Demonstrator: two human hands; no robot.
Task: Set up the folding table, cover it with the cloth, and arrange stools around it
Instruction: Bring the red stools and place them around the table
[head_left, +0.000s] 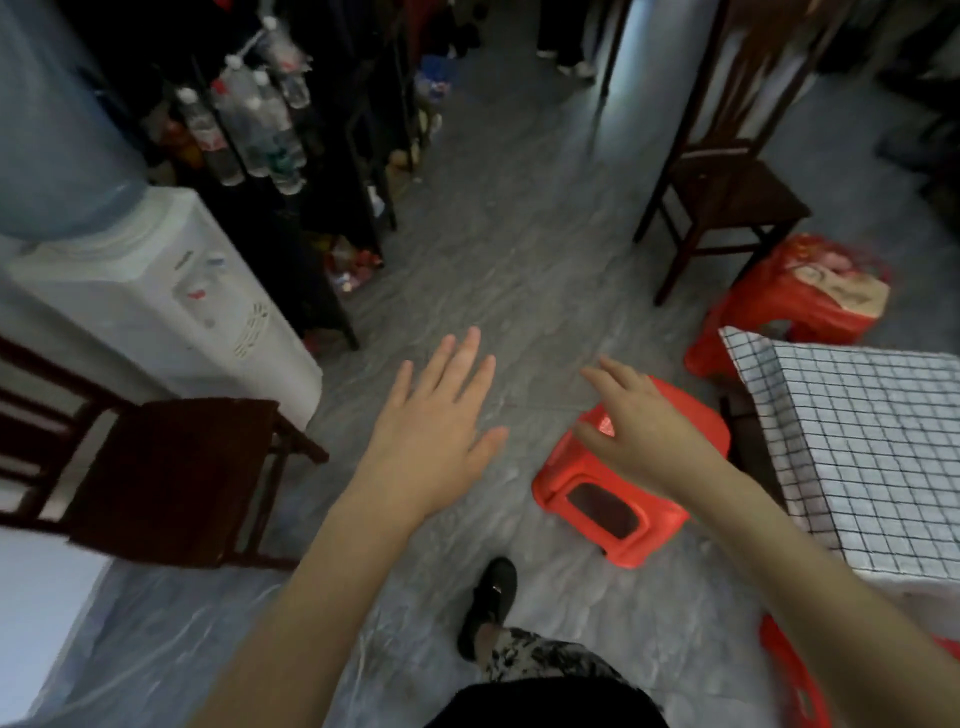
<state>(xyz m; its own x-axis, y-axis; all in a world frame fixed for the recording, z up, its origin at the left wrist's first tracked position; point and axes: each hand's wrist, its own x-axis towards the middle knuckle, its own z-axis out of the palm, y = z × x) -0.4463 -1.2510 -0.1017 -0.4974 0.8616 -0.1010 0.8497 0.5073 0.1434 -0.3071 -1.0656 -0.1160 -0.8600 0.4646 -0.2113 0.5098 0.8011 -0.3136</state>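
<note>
A grey, marble-veined floor (509, 249) fills the middle of the frame, running up toward a narrow passage at the top. At the right edge stands the folding table, draped in a white cloth with a thin black grid (862, 441) that hangs over its near corner. A red plastic stool (587, 493) sits on the floor just left of that corner; a second red stool with a printed top (810, 306) stands above it, behind the table, and part of a third red stool (795, 686) shows at lower right.

The left hand (436, 426) hovers flat over bare floor, fingers spread, holding nothing. The right hand (639, 426) is over the near stool's seat, fingers loosely apart and empty; contact with the seat cannot be judged.

A white water dispenser with a blue bottle (156, 291) occupies the upper left, beside a dark rack of clear plastic bottles (249, 124). Dark wooden chairs stand at left (176, 467) and upper right (727, 187).
</note>
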